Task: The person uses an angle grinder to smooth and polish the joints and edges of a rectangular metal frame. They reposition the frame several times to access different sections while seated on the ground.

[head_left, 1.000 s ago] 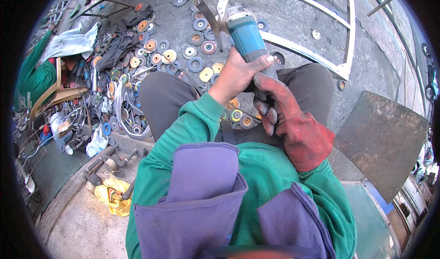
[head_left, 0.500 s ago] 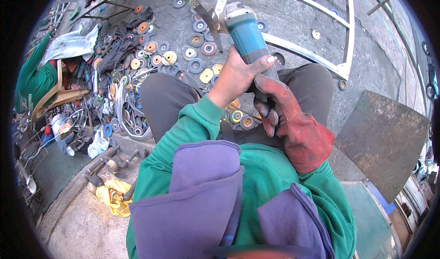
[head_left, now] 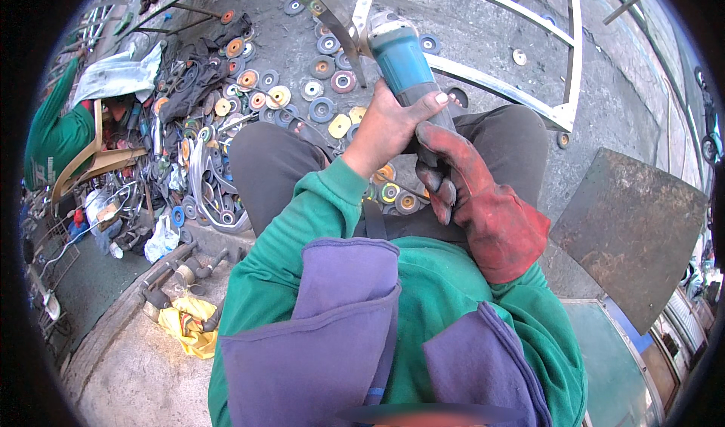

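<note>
An angle grinder (head_left: pixel 404 58) with a blue-green body and metal head is held between my knees, its head pointing away from me. My bare left hand (head_left: pixel 387 121) wraps round its dark grip, with the thumb lying across the top. In a red, blackened work glove, my right hand (head_left: pixel 457 159) curls about the rear end of the grinder, just behind the left. The glove hides that rear end. The grinder's head lies beside a curved metal strip (head_left: pixel 336 19); whether they touch, I cannot tell.
A welded metal frame (head_left: pixel 572 80) lies ahead to the right. Many grinding discs (head_left: pixel 321 110) litter the floor ahead and left. A brown flat sheet (head_left: pixel 630 231) is at right, a yellow cloth (head_left: pixel 189 325) at lower left. Another person's green sleeve (head_left: pixel 49 140) shows far left.
The grinder's head has dipped slightly toward me and to the left. Both hands keep their grip, with the right glove shifted a touch left.
</note>
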`<state>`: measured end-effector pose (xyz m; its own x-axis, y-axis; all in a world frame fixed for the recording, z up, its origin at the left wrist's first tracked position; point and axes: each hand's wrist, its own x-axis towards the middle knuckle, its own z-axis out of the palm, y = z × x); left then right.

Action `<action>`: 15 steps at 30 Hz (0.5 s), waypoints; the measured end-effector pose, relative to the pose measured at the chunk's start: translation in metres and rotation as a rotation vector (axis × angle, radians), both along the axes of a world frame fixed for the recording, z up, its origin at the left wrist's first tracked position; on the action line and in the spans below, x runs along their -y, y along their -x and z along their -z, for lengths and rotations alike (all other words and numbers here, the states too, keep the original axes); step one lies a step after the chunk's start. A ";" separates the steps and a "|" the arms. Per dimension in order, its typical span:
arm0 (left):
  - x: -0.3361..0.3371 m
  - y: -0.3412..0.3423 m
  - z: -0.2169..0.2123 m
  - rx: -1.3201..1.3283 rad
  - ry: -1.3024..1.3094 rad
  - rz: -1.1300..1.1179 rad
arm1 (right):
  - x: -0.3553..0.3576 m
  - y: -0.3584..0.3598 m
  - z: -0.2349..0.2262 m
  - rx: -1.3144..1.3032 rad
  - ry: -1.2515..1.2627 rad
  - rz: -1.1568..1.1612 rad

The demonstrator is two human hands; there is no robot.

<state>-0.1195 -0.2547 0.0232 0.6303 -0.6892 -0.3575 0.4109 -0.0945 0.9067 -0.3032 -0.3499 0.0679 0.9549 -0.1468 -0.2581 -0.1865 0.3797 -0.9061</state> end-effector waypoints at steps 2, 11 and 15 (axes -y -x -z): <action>-0.001 0.001 -0.004 0.031 -0.025 -0.001 | 0.004 -0.003 0.002 -0.067 -0.075 -0.034; 0.000 0.006 -0.005 -0.001 0.041 -0.032 | 0.005 -0.017 -0.020 -0.207 -0.089 -0.012; 0.000 0.008 0.006 -0.045 0.060 -0.075 | 0.000 -0.032 -0.034 -0.407 -0.086 0.077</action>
